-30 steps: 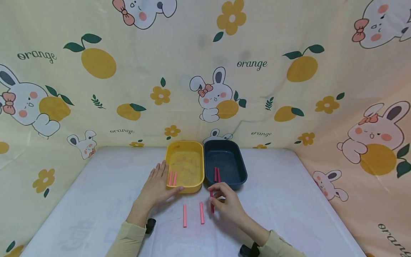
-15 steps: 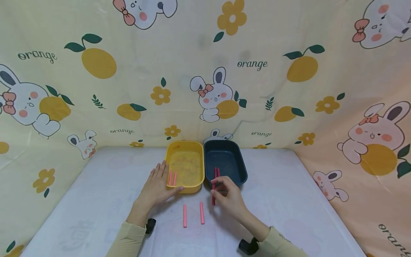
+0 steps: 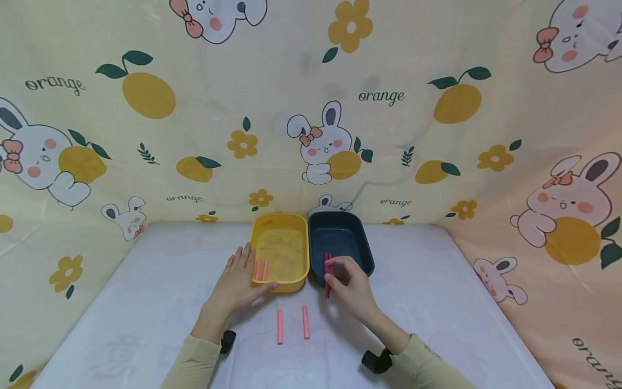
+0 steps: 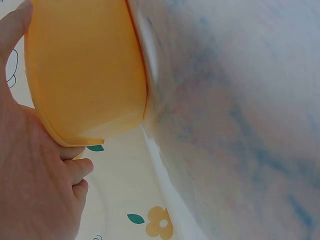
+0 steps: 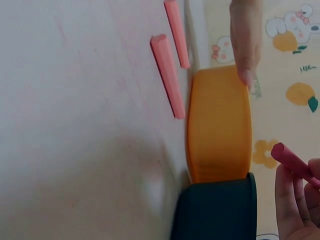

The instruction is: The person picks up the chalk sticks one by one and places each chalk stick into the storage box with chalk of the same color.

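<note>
Right hand (image 3: 352,286) pinches one dark red stick (image 5: 295,165) between thumb and fingers, raised above the near rim of the dark blue bin (image 3: 342,243). Dark red sticks (image 3: 326,258) lie inside that bin, partly masked by the held one. Risk, my judgement: the near end hangs outside the rim, so letting go too soon could tip the stick back onto the bench (image 3: 184,313). A low approach could also knock it against the rim and twist it in so slight a pinch.

Pose — right forearm comes in from the near right, wrist bent little, held stick pointing roughly away from the person. Left hand (image 3: 237,281) rests against the yellow bin (image 3: 286,246), fingers straight along its left side, thumb at the near rim; a hard push there would probably shift both bins. Two pink sticks (image 3: 257,270) lie in the yellow bin; two loose pink sticks (image 3: 279,327) lie on the bench.
</note>
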`<state>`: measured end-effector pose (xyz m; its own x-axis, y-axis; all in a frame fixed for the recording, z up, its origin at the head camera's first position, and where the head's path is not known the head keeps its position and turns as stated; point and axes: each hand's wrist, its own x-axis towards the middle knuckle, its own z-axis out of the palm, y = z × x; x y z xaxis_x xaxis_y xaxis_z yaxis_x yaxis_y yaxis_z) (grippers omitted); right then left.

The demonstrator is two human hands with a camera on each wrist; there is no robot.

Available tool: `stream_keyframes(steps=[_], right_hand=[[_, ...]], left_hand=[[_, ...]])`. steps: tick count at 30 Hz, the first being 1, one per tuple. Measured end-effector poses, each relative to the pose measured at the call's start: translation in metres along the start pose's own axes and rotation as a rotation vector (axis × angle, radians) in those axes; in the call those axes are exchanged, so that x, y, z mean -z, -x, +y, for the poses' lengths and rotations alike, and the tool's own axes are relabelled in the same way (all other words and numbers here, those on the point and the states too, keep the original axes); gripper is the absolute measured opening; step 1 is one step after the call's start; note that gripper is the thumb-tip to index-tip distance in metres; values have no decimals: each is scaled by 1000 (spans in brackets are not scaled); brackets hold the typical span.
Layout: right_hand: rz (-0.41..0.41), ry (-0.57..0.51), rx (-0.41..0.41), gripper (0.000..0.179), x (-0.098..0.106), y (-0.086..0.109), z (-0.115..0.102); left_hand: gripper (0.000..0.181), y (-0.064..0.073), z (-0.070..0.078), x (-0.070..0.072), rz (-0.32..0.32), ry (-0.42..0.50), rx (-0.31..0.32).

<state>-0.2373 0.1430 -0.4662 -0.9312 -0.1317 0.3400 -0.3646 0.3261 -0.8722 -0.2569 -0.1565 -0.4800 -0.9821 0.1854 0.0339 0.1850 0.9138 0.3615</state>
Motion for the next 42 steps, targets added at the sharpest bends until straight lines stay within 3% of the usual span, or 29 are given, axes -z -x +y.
stream_keyframes(steps=[6,15,21,24,29,34,38,42], right_hand=[[27,25,-37,26,2,-8,0],[75,7,12,23,7,-21,9],[99,49,-35,24,8,-30,16],[83,57,-52,25,11,-36,19],[79,42,-16,26,15,-44,25],[53,93,8,26,19,-51,32],[-7,147,-24,27,23,-60,37],[-92,163,-105,28,27,-69,41]], left_hand=[[125,1,-1,1,-3,2,1],[122,1,-1,0,12,11,-5],[121,1,0,0,12,17,-4],[121,0,0,0,16,17,-3],[121,0,0,1,10,20,6],[120,0,1,2,7,28,10],[121,0,1,2,5,25,7],[122,-1,0,1,4,17,5]])
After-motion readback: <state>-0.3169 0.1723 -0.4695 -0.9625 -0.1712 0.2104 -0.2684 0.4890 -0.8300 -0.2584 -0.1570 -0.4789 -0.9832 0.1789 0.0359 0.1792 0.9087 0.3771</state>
